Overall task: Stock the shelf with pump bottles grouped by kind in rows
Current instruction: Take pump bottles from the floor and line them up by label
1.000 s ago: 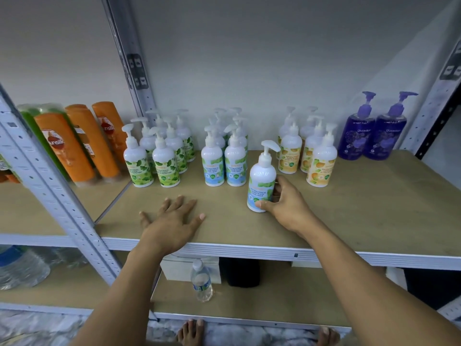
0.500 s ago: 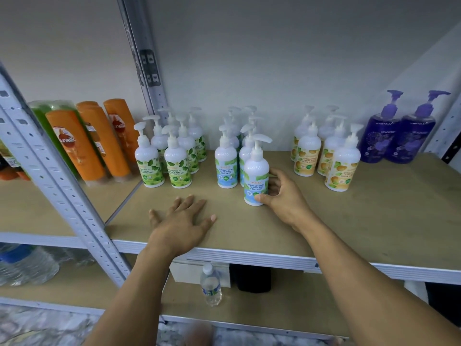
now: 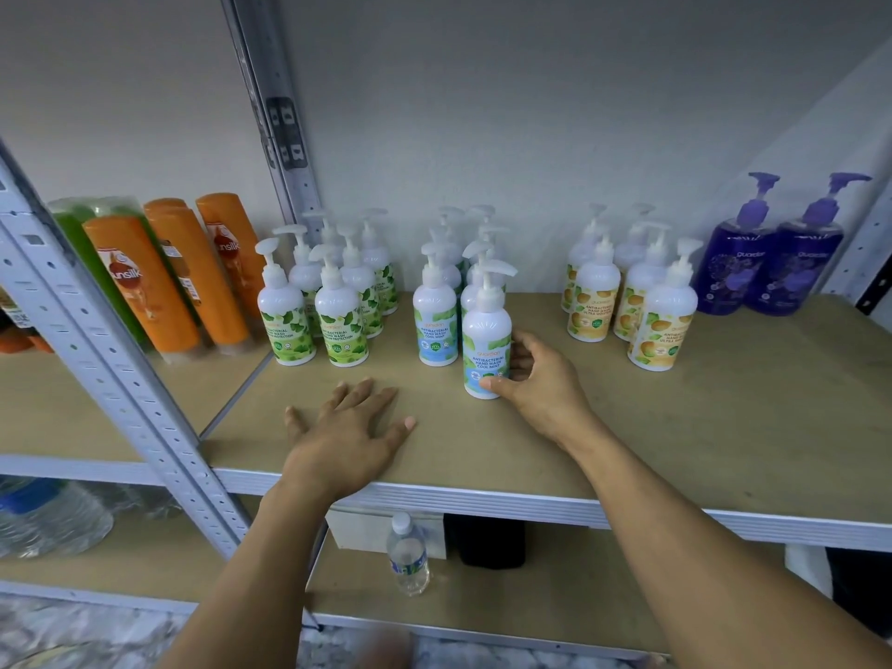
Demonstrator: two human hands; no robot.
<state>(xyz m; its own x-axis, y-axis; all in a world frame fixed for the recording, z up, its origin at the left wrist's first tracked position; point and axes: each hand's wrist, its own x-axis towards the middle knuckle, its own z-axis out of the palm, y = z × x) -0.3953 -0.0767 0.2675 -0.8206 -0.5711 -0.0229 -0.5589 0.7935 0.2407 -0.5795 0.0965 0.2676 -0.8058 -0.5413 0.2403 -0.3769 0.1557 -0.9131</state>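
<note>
My right hand [image 3: 536, 386] grips the lower part of a blue-label cool mint pump bottle [image 3: 486, 330]. The bottle stands upright on the wooden shelf [image 3: 675, 427], at the front of the blue-label rows [image 3: 437, 311]. Green-label pump bottles [image 3: 309, 306] stand in rows to the left, orange-label ones [image 3: 627, 301] to the right, and two purple pump bottles [image 3: 772, 263] at the far right. My left hand [image 3: 345, 432] lies flat on the shelf with its fingers spread, holding nothing.
Orange and green shampoo bottles [image 3: 159, 282] fill the neighbouring shelf bay on the left, behind a grey perforated upright [image 3: 111, 379]. On the shelf below stand a small water bottle [image 3: 408, 555], a white box and a black object. Large water bottles [image 3: 43, 519] lie at lower left.
My right hand has slid the blue-label bottle left and back until it stands in front of the blue-label rows. My left hand has stayed flat on the shelf.
</note>
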